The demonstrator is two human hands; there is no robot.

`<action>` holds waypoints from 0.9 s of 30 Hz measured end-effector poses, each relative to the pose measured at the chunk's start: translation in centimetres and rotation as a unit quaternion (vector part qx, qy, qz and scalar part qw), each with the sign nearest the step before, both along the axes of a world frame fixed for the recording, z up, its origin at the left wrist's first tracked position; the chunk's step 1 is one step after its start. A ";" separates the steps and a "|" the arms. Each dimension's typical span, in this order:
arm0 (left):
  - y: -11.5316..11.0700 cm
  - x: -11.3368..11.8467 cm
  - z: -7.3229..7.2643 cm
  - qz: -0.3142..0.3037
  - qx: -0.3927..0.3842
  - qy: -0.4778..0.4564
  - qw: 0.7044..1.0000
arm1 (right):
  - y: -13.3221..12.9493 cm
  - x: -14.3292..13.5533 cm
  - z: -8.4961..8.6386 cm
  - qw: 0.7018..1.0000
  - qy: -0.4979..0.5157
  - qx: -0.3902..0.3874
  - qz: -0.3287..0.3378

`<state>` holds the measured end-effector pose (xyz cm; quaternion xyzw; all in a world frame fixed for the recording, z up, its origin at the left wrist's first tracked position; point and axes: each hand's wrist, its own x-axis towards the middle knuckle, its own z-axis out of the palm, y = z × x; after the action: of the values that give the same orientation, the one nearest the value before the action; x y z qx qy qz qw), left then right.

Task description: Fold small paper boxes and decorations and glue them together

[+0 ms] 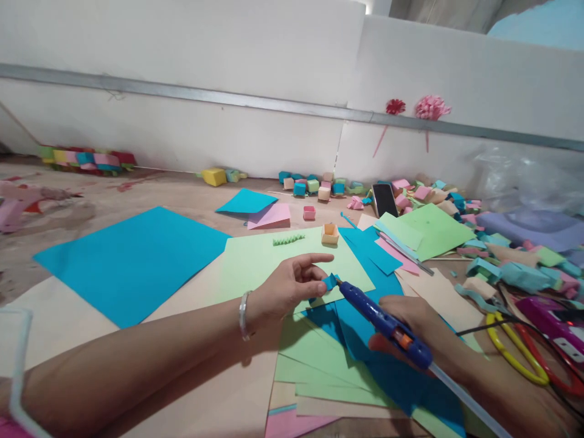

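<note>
Between the thumb and fingers of my left hand [301, 281] is a small folded blue paper piece [330, 282]. My right hand [406, 316] is wrapped round a dark blue glue gun [385, 322], with a glue stick [465, 395] coming out of its back end. The gun's nozzle meets or nearly meets the blue paper piece. Beneath my left hand lies a light green sheet [250, 255]. On that sheet rest a pleated green paper strip [288, 239] and a small open peach paper box [330, 235].
Blue sheets [137, 261] and layered green sheets [328, 365] cover the surface. A pink paper box [309, 213] and a phone [384, 201] stand farther back. Many folded paper pieces pile up at right, near yellow-handled scissors [515, 350] and a purple power strip [554, 325]. A pink glue gun [22, 201] lies left.
</note>
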<state>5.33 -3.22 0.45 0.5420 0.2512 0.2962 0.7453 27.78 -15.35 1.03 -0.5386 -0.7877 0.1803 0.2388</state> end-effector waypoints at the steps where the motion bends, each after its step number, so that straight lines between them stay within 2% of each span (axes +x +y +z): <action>1: 0.0 0.0 0.0 -0.006 -0.006 -0.004 1.000 | 0.0 0.0 -0.1 1.000 -0.002 0.006 0.001; 12: 0.0 -0.2 -0.1 -0.050 -0.023 -0.017 0.998 | -0.2 0.1 -0.4 0.994 -0.082 0.064 0.024; 16: 0.1 -0.2 -0.3 -0.041 -0.024 -0.030 0.998 | -0.1 0.2 -0.6 0.991 -0.096 0.089 0.021; 22: 0.0 -0.2 0.0 -0.034 -0.026 -0.028 0.999 | -0.2 -0.1 -0.6 0.977 -0.124 0.172 0.014; 27: -0.1 -0.1 0.0 -0.031 -0.012 -0.011 0.999 | -0.3 -0.1 -0.8 0.970 -0.173 0.169 0.003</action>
<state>5.22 -3.28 0.40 0.5377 0.2295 0.2757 0.7630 27.73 -15.61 0.23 -0.5107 -0.8378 -0.0507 0.1862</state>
